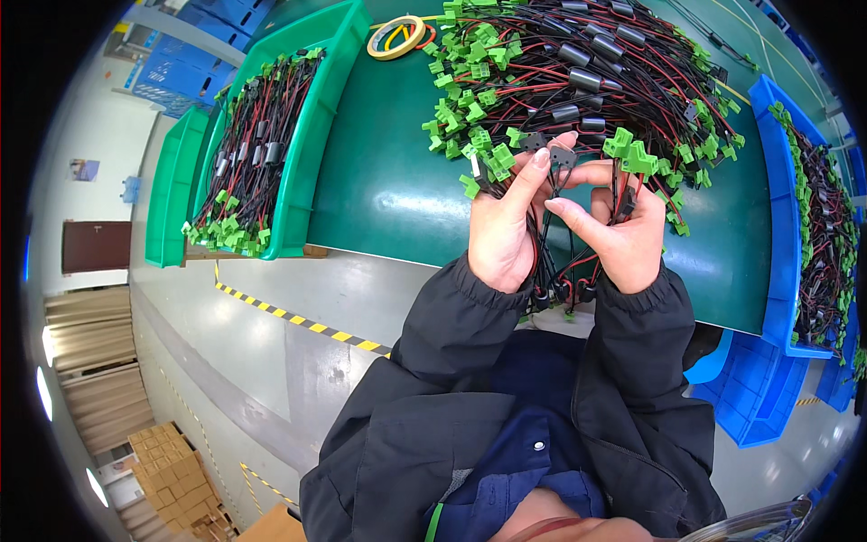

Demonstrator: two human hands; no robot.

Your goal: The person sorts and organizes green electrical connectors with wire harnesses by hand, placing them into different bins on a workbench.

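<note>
At the near edge of the green table (388, 199), both my hands are closed on wire harnesses with black and red wires. My left hand (501, 230) has its thumb raised beside a small black connector (563, 157), and wires run down from it. My right hand (629, 237) curls round a few wires topped by green terminal connectors (632, 155); its thumb reaches toward the left hand. Lower wire ends (564, 287) hang between my wrists. Just beyond my fingers lies a large pile of harnesses (585, 79) with grey cylinders and green connectors. My fingers partly hide the exact grip.
Left of the table stands a green bin (313, 149) holding more harnesses, with another green bin (172, 194) beside it. Tape rolls (395, 40) lie at the back left. A blue bin (778, 235) of harnesses is on the right, above a lower blue bin (745, 388).
</note>
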